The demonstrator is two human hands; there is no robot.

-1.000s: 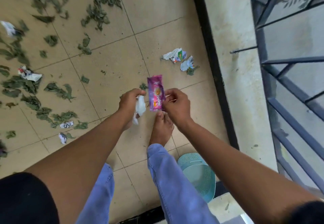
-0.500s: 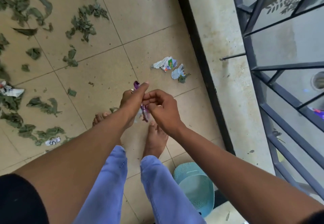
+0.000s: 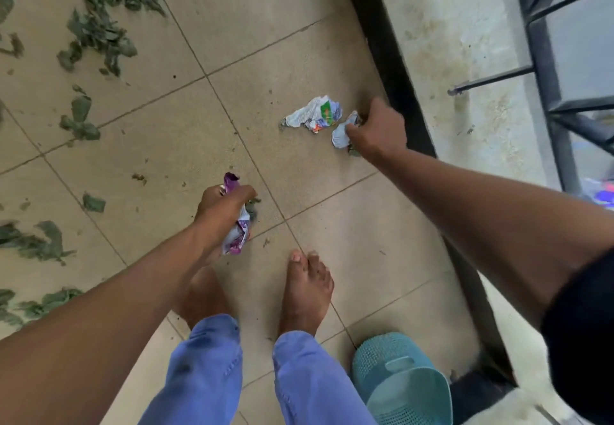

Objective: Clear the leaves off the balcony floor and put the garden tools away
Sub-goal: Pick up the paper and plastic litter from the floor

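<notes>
Two grips are in play. The left hand [image 3: 221, 207] is clenched around a crumpled purple wrapper [image 3: 236, 232], whose ends poke out above and below the fist; this looks like thin foil film, nearly weightless, springy and a little slick, so a full fist suits it better than a fingertip pinch. The right hand [image 3: 377, 129] is down at the floor with its fingers curled onto a small pale paper scrap [image 3: 339, 135], apparently pinching its near edge; whether it is lifted I cannot tell. Just beside that grip, toward the left hand, lies a larger crumpled wrapper [image 3: 315, 114] with green print, soft and easy to take by any raised fold. Well beyond the left fist, green leaves [image 3: 96, 34] are scattered over the tiled floor [image 3: 199, 132]; they look limp and light, likely to tear, best gathered in handfuls. Behind the right arm, near the feet, sits a teal basket [image 3: 398, 381].
</notes>
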